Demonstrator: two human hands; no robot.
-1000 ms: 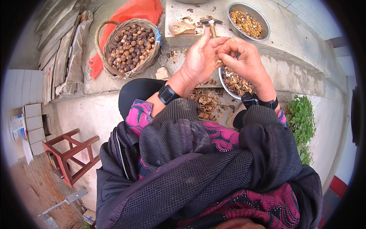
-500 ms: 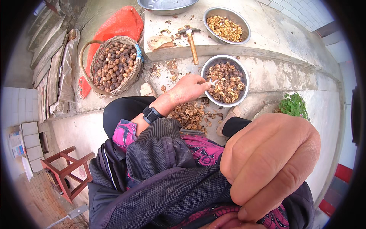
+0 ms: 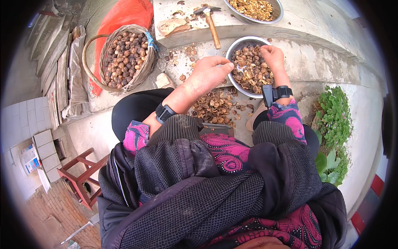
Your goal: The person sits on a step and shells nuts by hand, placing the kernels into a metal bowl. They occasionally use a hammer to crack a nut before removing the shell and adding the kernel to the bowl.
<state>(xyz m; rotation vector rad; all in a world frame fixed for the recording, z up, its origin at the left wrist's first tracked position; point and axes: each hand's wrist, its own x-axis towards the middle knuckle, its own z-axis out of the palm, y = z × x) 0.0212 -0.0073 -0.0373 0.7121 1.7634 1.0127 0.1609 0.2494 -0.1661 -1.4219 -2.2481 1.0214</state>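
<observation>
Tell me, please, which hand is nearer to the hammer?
Left. The left hand hovers just below the hammer, at the bowl's edge; the right hand sits farther right, inside the steel bowl.

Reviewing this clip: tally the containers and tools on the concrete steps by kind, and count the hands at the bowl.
Metal bowls: 2, near bowl and far bowl
Wicker basket: 1
Hammer: 1
Hands at the near bowl: 2, left hand at its rim, right hand in the nuts
Total: 6
</observation>
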